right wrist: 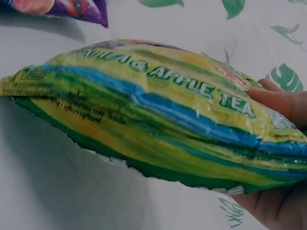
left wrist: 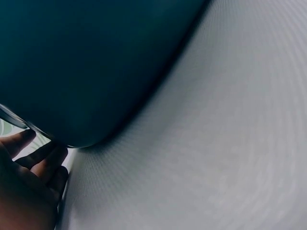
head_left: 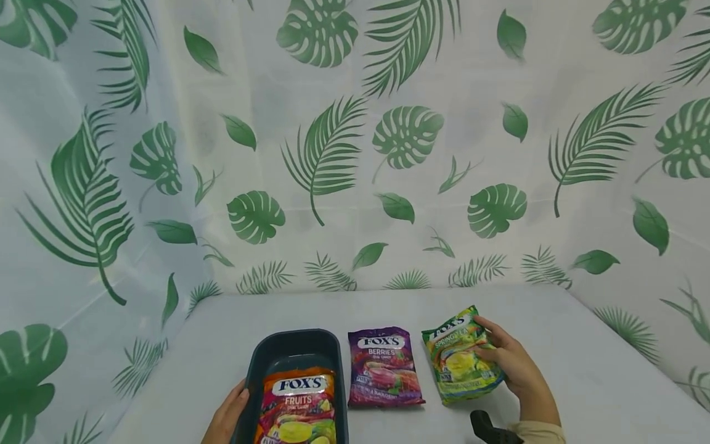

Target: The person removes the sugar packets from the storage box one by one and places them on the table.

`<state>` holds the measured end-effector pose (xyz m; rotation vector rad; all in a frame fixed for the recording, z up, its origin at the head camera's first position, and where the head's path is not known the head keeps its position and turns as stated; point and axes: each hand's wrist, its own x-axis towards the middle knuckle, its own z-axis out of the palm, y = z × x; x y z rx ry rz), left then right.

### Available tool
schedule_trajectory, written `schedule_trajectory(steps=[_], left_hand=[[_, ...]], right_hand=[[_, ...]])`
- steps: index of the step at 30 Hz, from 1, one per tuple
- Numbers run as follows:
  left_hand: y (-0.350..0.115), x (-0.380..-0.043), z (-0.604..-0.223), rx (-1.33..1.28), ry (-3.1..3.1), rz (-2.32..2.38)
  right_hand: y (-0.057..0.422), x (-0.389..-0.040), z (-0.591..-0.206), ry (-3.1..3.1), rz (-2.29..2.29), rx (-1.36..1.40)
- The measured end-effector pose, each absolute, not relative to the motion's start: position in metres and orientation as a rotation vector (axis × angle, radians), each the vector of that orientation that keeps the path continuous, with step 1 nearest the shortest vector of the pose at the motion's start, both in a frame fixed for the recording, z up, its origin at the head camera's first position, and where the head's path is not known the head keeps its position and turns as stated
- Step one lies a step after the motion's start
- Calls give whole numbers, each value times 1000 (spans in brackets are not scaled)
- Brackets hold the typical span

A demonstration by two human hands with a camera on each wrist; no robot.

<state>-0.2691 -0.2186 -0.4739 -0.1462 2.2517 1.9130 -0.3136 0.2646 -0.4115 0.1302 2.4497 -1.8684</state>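
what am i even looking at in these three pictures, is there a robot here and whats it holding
There's no robot: these are a person's two bare hands. The widest picture comes from a camera worn on the head; the other two come from cameras on the wrists, each seeing its own hand's work up close.

On the white table stands a dark tub with an orange-topped Fox's Fruits bag inside. Right beside it lies a purple Berries bag.

The left hand touches the tub's side. The right hand grips a green-and-yellow tea candy bag, holding it tilted.
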Motion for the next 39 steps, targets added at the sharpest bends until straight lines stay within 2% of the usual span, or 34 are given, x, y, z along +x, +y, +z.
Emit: schedule_trajectory(steps=[9, 17, 39], left_hand=[[-214, -270, -466, -125, 2344, 1932], [-212, -271, -466, -169, 2347, 1911], [-212, -263, -469, -206, 2324, 1889]], right_hand=[[263, -325, -400, 2556, -1810, 67], [263, -324, -404, 2653, -1649, 254], [254, -323, -429, 2932, -1235, 493]])
